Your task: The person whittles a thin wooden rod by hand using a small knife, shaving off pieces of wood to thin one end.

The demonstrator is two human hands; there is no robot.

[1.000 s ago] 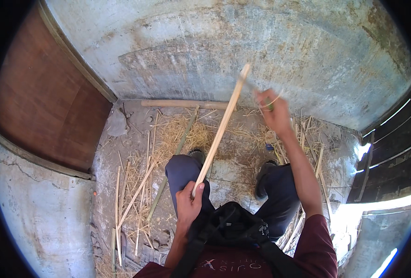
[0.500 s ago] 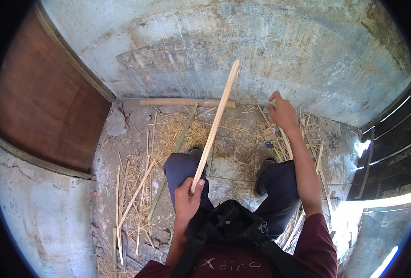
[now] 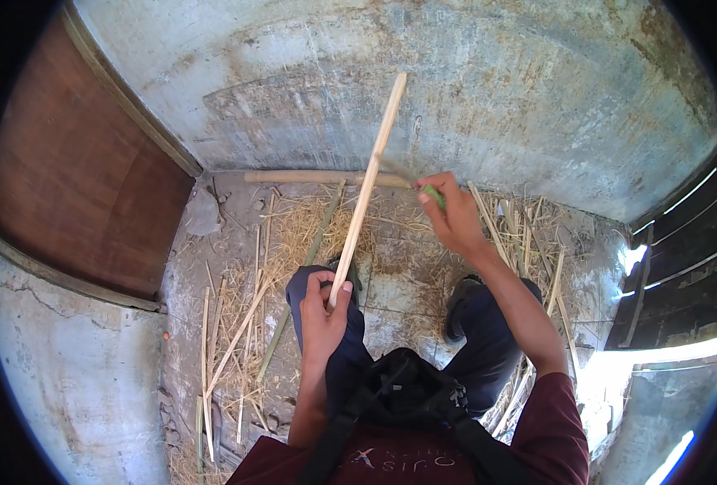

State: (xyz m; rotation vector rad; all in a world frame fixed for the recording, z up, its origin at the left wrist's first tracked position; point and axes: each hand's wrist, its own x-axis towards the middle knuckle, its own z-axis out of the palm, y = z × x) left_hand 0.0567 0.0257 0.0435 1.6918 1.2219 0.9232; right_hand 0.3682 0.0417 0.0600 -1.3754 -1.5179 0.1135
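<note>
A long pale bamboo strip slants up and away from my left knee toward the wall. Its lower end is gripped by my left hand, thumb on one side and fingers on the other. My right hand is closed round the green handle of a knife. The blade, slightly blurred, reaches left to the middle of the strip; whether it touches the wood I cannot tell.
A thick bamboo pole lies along the wall's foot. Straw shavings and several split strips litter the floor on the left, with more strips at the right. A brown wooden panel stands at the left.
My right hand has come left and nearer with the knife, bringing the blade to the strip. My left hand has shifted slightly, and the strip's far end has risen.
</note>
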